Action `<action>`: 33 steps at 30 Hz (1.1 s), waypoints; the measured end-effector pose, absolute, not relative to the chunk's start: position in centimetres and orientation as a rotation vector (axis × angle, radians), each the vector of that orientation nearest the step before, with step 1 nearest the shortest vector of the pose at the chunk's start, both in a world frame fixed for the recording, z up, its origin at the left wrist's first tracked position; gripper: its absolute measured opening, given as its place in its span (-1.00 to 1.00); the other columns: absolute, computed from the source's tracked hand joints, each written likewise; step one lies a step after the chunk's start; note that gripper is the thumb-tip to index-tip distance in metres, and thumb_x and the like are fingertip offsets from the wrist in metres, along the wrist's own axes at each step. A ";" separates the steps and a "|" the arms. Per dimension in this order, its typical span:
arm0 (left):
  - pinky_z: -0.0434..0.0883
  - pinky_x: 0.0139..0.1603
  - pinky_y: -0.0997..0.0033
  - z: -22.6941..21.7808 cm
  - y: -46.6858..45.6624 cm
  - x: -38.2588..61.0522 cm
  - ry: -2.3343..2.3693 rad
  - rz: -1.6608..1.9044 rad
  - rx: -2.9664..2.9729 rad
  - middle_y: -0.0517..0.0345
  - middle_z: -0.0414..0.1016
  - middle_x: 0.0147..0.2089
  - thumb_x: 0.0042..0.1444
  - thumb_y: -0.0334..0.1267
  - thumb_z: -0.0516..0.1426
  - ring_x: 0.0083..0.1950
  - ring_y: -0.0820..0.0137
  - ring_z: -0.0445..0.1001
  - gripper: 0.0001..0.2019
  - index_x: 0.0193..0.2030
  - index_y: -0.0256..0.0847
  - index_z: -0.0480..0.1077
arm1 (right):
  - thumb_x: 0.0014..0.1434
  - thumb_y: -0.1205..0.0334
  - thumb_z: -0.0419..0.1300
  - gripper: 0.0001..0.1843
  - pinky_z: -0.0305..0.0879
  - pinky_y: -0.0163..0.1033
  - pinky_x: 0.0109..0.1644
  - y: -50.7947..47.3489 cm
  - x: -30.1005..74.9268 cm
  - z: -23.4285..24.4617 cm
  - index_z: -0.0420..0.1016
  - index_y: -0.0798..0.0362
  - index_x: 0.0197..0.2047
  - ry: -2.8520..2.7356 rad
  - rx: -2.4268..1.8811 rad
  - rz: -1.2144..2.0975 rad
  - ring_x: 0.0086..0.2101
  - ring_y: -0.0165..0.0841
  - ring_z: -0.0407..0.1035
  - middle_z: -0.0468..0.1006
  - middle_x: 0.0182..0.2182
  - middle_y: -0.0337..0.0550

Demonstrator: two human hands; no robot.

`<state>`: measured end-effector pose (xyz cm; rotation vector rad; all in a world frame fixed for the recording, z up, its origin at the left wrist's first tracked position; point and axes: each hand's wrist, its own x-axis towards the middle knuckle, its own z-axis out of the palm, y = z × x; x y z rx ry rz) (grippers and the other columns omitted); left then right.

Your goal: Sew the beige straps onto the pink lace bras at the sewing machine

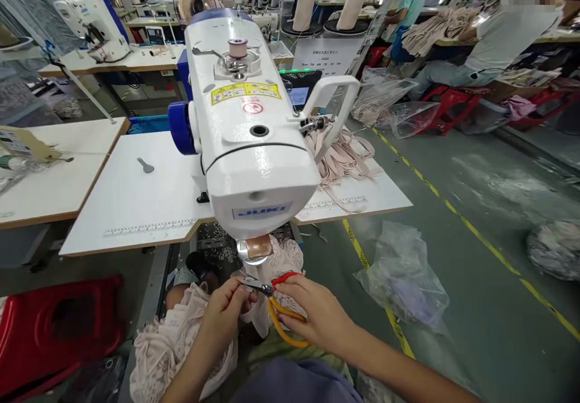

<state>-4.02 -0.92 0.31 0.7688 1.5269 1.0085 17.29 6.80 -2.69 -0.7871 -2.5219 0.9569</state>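
At six o'clock, a worker's right hand [317,312] grips scissors [269,290], blades at the left hand [227,304], which pinches something indistinct. Trimming seems underway, the next snip likely needing steady fingers; beyond are pale lace [290,257] and, toward twelve, a sewing machine [254,161].

Just in front of the sewing machine [258,173], the left hand [229,300] hides what its fingertips pinch beside the scissors [266,289], possibly an edge of the lace fabric [289,257]. Right of the machine, a white bracket [339,83] partly covers beige straps [338,161]. Left of the machine, the view's edge cuts off a red stool [103,306]. The machine's yellow label [247,92] carries lettering too small to read.
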 end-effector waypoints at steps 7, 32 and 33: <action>0.19 -0.35 0.45 -0.1 -1.4 -4.2 1.577 1.012 0.859 0.26 0.25 -0.43 0.23 -0.06 0.00 -0.39 0.43 0.20 -0.74 -0.33 -0.17 0.36 | 0.17 0.29 0.22 -0.63 0.41 -0.22 -0.15 6.8 18.3 -3.6 0.42 -0.07 0.06 -2.403 -0.851 1.205 -0.23 -0.27 0.50 0.58 -0.19 -0.12; 0.15 -0.46 0.51 -0.2 -0.8 -5.4 1.654 0.961 0.929 0.27 0.29 -0.50 0.26 0.02 0.03 -0.50 0.51 0.16 -0.63 -0.43 -0.20 0.34 | 0.20 0.18 0.25 -0.62 0.39 -0.21 -0.18 6.5 17.1 -3.2 0.45 -0.09 0.10 -2.301 -0.900 1.402 -0.22 -0.25 0.49 0.59 -0.14 -0.10; 0.16 -0.45 0.52 -0.3 -0.8 -5.3 1.662 0.968 0.932 0.26 0.30 -0.50 0.27 0.01 0.02 -0.49 0.50 0.18 -0.63 -0.43 -0.20 0.34 | 0.19 0.18 0.25 -0.62 0.40 -0.20 -0.15 6.4 17.4 -3.5 0.45 -0.09 0.10 -2.297 -0.910 1.395 -0.20 -0.24 0.50 0.59 -0.13 -0.10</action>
